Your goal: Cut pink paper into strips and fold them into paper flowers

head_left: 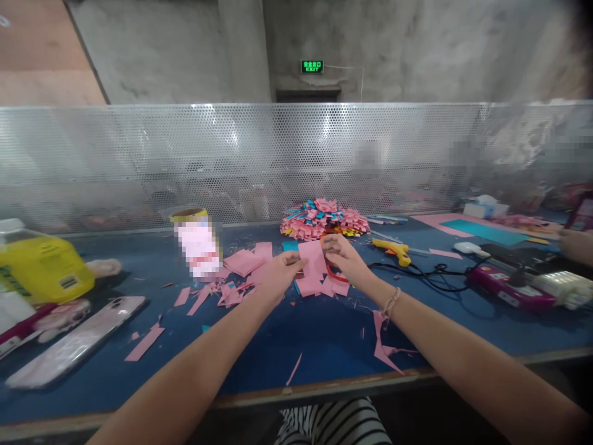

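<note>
A strip of pink paper (312,258) stands upright between my two hands over the blue table. My left hand (286,272) pinches its left edge between thumb and fingers. At the paper's right edge, the fingers of my right hand (341,254) are bent and closed on it. A red loop (336,274), which looks like a scissors handle, shows just under my right hand; its other end is hidden. More pink pieces lie beneath the strip. Behind my hands sits a heap of folded pink, blue and yellow paper pieces (319,219).
Pink scraps (241,272) lie left of my hands, near a phone (78,340) and yellow jug (44,266). On the right are a yellow glue gun (393,250), black cables and a purple power strip (509,287). A perforated metal screen (222,161) stands behind. Another person's hand (577,244) is far right.
</note>
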The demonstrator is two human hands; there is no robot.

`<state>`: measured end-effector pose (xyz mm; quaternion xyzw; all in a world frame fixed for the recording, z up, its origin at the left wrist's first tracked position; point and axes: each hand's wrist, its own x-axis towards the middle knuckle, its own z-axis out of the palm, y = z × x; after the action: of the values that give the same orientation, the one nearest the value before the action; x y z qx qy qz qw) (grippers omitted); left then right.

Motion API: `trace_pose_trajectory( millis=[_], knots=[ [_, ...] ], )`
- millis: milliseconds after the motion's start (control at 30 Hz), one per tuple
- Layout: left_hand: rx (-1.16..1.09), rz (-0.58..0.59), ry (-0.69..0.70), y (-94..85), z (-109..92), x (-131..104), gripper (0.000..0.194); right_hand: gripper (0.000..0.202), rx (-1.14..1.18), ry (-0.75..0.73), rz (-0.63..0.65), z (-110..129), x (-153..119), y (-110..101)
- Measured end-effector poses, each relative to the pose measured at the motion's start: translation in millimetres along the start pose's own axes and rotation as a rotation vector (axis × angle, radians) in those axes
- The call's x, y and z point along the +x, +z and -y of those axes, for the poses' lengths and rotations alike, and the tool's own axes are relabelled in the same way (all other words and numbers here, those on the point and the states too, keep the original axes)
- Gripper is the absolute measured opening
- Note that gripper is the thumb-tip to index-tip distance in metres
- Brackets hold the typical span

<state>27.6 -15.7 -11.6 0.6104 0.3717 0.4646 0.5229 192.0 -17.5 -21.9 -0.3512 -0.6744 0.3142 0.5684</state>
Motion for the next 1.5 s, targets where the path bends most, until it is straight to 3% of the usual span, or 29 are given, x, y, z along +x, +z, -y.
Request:
trace_pose_trajectory(
  millis=[167,333,433,500,600,700,800,900,967,1133,1233,1367,1500],
  knots=[
    [0.018,0.002,-0.015,0.2,-1.3,-0.2,0.019,0.024,-0.067,0.006,0.044,0.5,-0.8,4.6],
    [-0.076,0.053,-0.023,3.5,-5.7,-3.4,0.019,0.030,-0.182,0.036,-0.006,-1.7,0.0,4.6],
    [-0.148,0.103,0.000,6.0,-7.3,-4.7,0.019,0.030,-0.271,-0.008,-0.002,-0.5,0.0,3.6],
    [-0.078,0.075,0.044,6.8,-5.9,-3.6,0.016,0.026,-0.320,-0.051,0.007,1.5,-0.3,4.2],
    [0.136,0.069,0.148,6.3,-0.5,0.0,0.020,0.023,-0.212,-0.025,0.078,3.5,-1.1,7.8],
    [0.197,0.105,0.214,5.6,3.8,2.3,0.025,0.031,-0.011,0.003,0.097,3.4,-2.0,12.2],
    [0.187,0.063,0.174,5.5,3.0,1.6,0.019,0.028,0.019,-0.004,0.011,4.9,-2.8,13.8],
    [0.222,-0.041,0.146,4.5,-0.4,-0.1,0.012,0.014,-0.012,0.082,-0.031,9.0,-3.5,12.4],
    [0.206,-0.075,0.136,3.6,-1.5,-0.8,0.014,0.016,-0.019,0.109,-0.044,11.0,-3.8,10.8],
    [0.063,-0.025,0.058,4.3,-0.3,-1.1,0.016,0.020,-0.302,-0.088,-0.053,10.1,-3.6,7.0],
    [-0.006,-0.058,0.066,5.0,-0.5,-0.6,0.016,0.020,-0.486,-0.163,-0.077,10.4,-3.4,5.0],
    [-0.015,-0.095,0.091,3.0,-1.4,0.6,0.018,0.022,-0.590,-0.228,-0.029,11.4,-3.9,4.7],
    [-0.070,-0.103,0.012,1.9,-3.3,0.1,0.019,0.035,-0.646,-0.360,0.010,11.2,-6.9,7.0]
  ],
)
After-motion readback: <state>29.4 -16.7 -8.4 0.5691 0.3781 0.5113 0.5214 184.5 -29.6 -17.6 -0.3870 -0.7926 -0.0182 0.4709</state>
